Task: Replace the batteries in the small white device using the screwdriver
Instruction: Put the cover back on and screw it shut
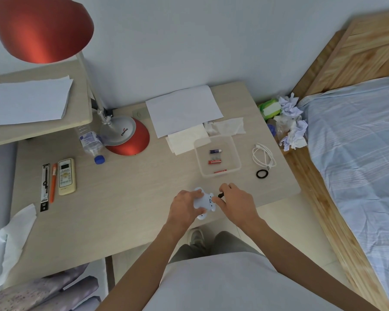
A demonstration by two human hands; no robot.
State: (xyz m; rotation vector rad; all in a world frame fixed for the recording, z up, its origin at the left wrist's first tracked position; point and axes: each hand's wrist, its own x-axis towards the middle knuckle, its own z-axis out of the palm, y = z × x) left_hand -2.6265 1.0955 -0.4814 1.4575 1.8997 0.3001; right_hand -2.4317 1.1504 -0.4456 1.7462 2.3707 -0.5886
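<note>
small white device point(204, 202), lobed and roughly bear-shaped, is at lower centre of frame, near the front edge of the desk point(121, 209); can't tell if it rests on the top or is lifted off. Its long axis runs roughly up-down in frame, top leaning slightly left. A dark marking or opening on its right side faces the right hand point(236, 202). The left hand point(184, 207) wraps the device's left side, fingers curled over its upper edge. The right hand is just right of it, fingers curled tight and pinching the screwdriver point(221, 195). Only the black handle end shows, axis slanting upper right to lower left toward the device's right side; the tip is hidden. Just above the hands is a clear plastic tray point(235, 153) holding a blue battery point(215, 151) and two red batteries point(215, 162), all lying roughly left-right. Right of the tray there's a coiled white cable point(264, 157), with a black ring point(262, 174) below it. Above the tray are paper sheets point(184, 110). Centre left is a red desk lamp point(126, 136), with a plastic bottle point(91, 142) on its side beside the lamp base. Further left a remote control point(66, 176), an orange pen point(53, 182) and a black blister pack point(45, 187) lie side by side, long axes up-down. A tissue point(16, 232) is at the left edge. A bed point(357, 153) fills the right side, with crumpled paper point(292, 122) and a green wipes pack point(270, 108) between desk and bed.
</note>
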